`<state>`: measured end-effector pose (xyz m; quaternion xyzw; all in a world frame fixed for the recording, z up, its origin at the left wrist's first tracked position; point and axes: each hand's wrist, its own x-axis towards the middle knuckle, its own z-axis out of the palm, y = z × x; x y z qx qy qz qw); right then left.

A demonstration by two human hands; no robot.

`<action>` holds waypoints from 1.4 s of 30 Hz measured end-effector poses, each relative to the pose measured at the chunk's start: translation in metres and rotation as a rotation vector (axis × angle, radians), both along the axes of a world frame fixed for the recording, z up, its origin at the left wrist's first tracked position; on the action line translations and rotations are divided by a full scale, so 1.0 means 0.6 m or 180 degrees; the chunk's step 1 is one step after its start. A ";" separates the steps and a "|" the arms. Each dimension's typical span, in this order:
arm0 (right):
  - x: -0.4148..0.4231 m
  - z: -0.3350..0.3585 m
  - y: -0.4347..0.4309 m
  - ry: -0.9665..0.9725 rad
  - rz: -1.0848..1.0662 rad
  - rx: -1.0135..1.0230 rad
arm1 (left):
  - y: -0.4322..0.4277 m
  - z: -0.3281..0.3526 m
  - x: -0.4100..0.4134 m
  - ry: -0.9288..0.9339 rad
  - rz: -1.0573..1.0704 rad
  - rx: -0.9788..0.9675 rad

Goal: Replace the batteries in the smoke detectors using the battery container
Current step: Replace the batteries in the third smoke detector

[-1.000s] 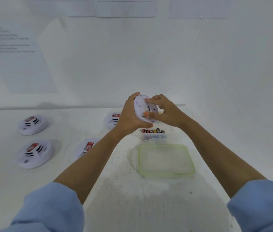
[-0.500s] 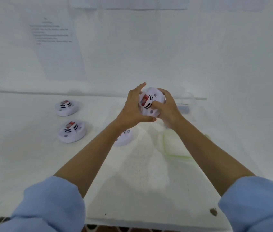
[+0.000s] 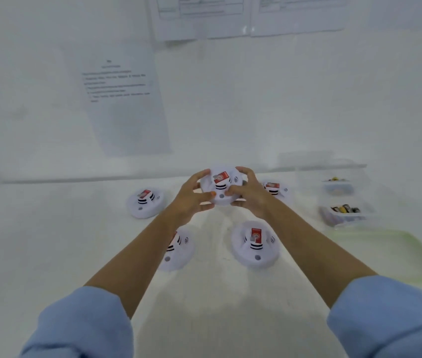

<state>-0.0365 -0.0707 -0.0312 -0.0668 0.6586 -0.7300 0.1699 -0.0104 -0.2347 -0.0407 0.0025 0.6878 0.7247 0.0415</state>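
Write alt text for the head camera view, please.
The left hand and right hand grip a white smoke detector over a white table. Four other detectors lie around it; a clear battery container sits at the right.

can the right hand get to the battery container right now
Probably, once it lets go: the right hand grips the held smoke detector with the left hand. The battery container lies to its right, with bare table between.

White red-labelled smoke detector (image 3: 220,186) face-up among four alike, clear battery container (image 3: 345,212) at right
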 end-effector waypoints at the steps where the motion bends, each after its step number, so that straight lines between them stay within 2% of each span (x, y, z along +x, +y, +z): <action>1: -0.006 -0.005 -0.011 0.0011 -0.0001 0.0085 | -0.011 -0.004 -0.006 -0.0007 -0.0024 0.0010; 16: -0.052 -0.058 -0.059 0.0468 -0.0307 0.0870 | -0.052 -0.062 -0.076 -0.0143 -0.0135 -0.0067; 42: -0.072 -0.070 -0.060 0.0528 -0.0109 0.1117 | -0.061 -0.071 -0.097 -0.0070 -0.0168 -0.0399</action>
